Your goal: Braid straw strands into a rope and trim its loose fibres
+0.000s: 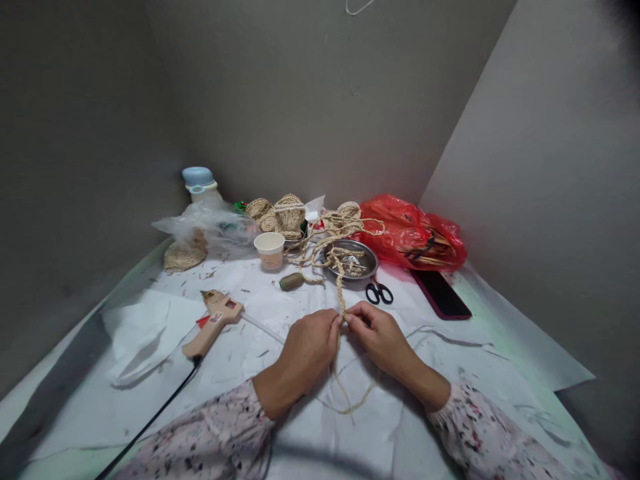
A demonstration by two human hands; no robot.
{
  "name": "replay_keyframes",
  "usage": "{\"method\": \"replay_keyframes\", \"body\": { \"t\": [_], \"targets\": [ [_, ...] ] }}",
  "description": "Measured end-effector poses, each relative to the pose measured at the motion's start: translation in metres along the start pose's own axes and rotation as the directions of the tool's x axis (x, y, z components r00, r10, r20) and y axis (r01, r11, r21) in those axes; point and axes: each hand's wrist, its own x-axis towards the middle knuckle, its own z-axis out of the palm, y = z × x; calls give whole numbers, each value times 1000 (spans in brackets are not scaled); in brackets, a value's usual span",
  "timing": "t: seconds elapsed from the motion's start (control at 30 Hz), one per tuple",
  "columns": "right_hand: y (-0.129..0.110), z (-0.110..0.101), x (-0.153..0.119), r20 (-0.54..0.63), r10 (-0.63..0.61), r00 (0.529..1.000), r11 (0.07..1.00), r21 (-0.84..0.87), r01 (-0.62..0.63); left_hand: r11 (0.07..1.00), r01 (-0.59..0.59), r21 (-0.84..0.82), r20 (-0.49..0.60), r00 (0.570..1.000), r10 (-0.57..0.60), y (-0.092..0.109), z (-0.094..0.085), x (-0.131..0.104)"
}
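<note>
A tan braided cord [340,291] runs from the metal bowl down to my two hands. My left hand [314,339] pinches its lower end between thumb and fingers. Right beside it, my right hand [376,331] pinches the same spot, fingertips almost touching the left ones. Loose thin strands [350,408] hang below the fingers and curl over the white table covering. What lies exactly between the fingertips is hidden. The metal bowl [371,269] holds small tan scraps, and more cord [327,230] is heaped over its back edge.
Left lies a glue gun [213,332] with its black cable. A paper cup [270,251], a thread spool [291,281], black-handled scissors [379,293] and a phone [441,295] lie ahead. Behind are braided coils [289,213], a red plastic bag [400,230] and a blue-lidded bottle [199,181] near the walls.
</note>
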Motion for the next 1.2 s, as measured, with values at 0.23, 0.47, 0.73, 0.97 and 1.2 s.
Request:
{"method": "replay_keyframes", "body": {
  "t": [0.23, 0.47, 0.73, 0.97, 1.2],
  "targets": [
    [1, 1, -1, -41, 20, 999, 1000, 21, -19, 972, -20, 235, -113, 992, 48, 7, -4, -2],
    [5, 4, -1, -66, 38, 997, 996, 85, -33, 996, -7, 89, -21, 1000, 9, 14, -3, -5],
    [6, 5, 0, -129, 47, 991, 977, 212, -19, 990, -70, 125, 39, 997, 65, 15, 3, -10],
    [1, 8, -1, -88, 147, 985, 909, 405, -100, 977, -79, 200, 77, 995, 64, 14, 7, -11],
    [0, 3, 2, 67, 227, 972, 707, 675, -211, 980, -71, 184, 99, 994, 53, 14, 6, -10]
  ]
}}
